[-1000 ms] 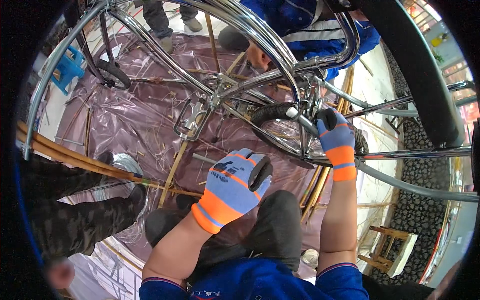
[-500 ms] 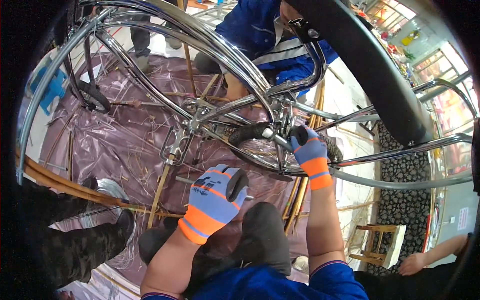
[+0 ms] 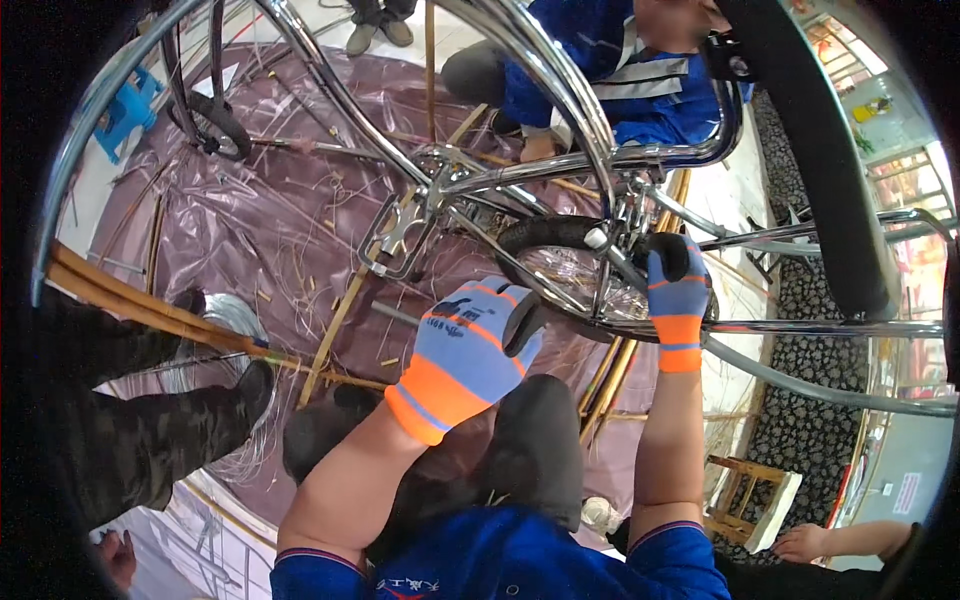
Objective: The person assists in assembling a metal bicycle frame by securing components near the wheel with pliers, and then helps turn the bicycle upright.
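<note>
My left hand [image 3: 470, 335], in a blue and orange glove, is closed around a thin grey rod [image 3: 394, 314] above my knees. The rod's end sticks out to the left of the fist. My right hand [image 3: 678, 290], gloved alike, is closed on a grey tube with a white end [image 3: 612, 255]. Whether that tube is fixed to anything cannot be seen. Both hands are at the near side of a large chrome tube frame [image 3: 530, 176]. A black-tyred small wheel [image 3: 545, 235] sits under it, left of my right hand. A pedal-like chrome plate [image 3: 400, 235] hangs farther left.
Across the frame crouches a co-worker in blue [image 3: 650, 100]. A long black pad [image 3: 810, 160] rises at right. Bamboo strips [image 3: 612, 390] and wire scraps lie on a maroon sheet [image 3: 240, 225]. A wire coil [image 3: 225, 330] and a person's legs are at left; a wooden stool [image 3: 752, 503] is at right.
The frame, the co-worker and my right hand appear farther right in the view. My left hand has shifted right and slightly up, still closed on the rod. Both grips look unchanged.
</note>
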Demonstrator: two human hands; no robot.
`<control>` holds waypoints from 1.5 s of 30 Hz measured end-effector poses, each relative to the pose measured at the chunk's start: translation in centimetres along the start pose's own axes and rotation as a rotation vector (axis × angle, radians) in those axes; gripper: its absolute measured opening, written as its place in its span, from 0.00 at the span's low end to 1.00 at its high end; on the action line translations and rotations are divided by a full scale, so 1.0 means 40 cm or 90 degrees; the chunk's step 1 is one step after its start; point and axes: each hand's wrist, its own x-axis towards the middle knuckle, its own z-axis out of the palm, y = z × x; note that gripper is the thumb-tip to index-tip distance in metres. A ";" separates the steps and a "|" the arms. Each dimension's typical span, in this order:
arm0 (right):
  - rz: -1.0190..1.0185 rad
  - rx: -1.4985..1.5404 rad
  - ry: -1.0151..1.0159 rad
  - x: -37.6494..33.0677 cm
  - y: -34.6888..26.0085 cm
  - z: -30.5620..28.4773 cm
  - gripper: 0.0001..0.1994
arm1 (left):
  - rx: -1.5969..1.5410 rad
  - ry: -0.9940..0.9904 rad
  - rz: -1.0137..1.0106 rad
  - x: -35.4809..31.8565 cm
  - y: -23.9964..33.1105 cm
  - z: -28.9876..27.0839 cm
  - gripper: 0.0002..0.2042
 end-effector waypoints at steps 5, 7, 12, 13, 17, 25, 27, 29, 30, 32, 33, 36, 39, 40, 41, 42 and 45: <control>-0.006 -0.035 -0.035 0.010 -0.029 -0.014 0.15 | -0.006 0.015 -0.017 -0.002 0.007 -0.003 0.15; -0.019 -0.040 -0.055 0.014 -0.028 -0.016 0.15 | -0.004 0.018 -0.014 -0.004 0.011 -0.002 0.15; 0.016 -0.004 -0.034 0.028 -0.013 -0.009 0.12 | -0.028 -0.011 -0.011 -0.003 0.006 -0.001 0.15; 0.016 -0.005 -0.034 0.034 -0.023 -0.009 0.12 | -0.028 -0.012 -0.011 -0.004 0.004 0.000 0.15; 0.065 0.090 -0.089 0.079 -0.011 0.012 0.09 | -0.006 0.015 -0.003 -0.009 -0.005 0.010 0.14; 0.035 -0.107 -0.187 0.184 -0.027 0.033 0.12 | -0.022 -0.027 -0.032 0.004 -0.006 0.022 0.16; 0.059 -0.108 -0.215 0.193 -0.053 0.034 0.13 | -0.012 -0.003 -0.021 0.003 0.000 0.022 0.16; 0.023 -0.203 -0.207 0.191 -0.080 0.033 0.12 | -0.015 0.019 -0.010 0.002 -0.003 0.026 0.16; 0.022 -0.204 -0.210 0.194 -0.094 0.026 0.12 | -0.017 0.040 0.004 0.001 -0.002 0.028 0.17; 0.028 -0.280 -0.268 0.200 -0.115 0.018 0.13 | -0.010 0.022 -0.016 0.004 -0.006 0.030 0.17; 0.028 -0.280 -0.268 0.208 -0.099 0.019 0.13 | -0.005 0.004 -0.029 0.006 -0.006 0.031 0.17; 0.164 -0.212 -0.204 0.247 -0.012 0.016 0.16 | 0.005 -0.023 -0.047 0.017 -0.015 0.040 0.18; 0.159 -0.097 -0.201 0.249 0.000 0.032 0.18 | 0.008 0.006 -0.067 0.021 -0.013 0.042 0.18; 0.158 -0.096 -0.202 0.253 0.011 0.039 0.18 | 0.008 0.007 -0.068 0.022 -0.013 0.044 0.18; 0.178 -0.040 -0.199 0.259 0.024 0.050 0.18 | 0.013 0.011 -0.065 0.023 -0.015 0.047 0.17; 0.199 0.015 -0.196 0.264 0.035 0.056 0.19 | 0.016 0.013 -0.062 0.023 -0.015 0.049 0.17; 0.218 0.002 -0.182 0.274 0.066 0.066 0.20 | 0.025 0.030 -0.049 0.025 -0.012 0.060 0.16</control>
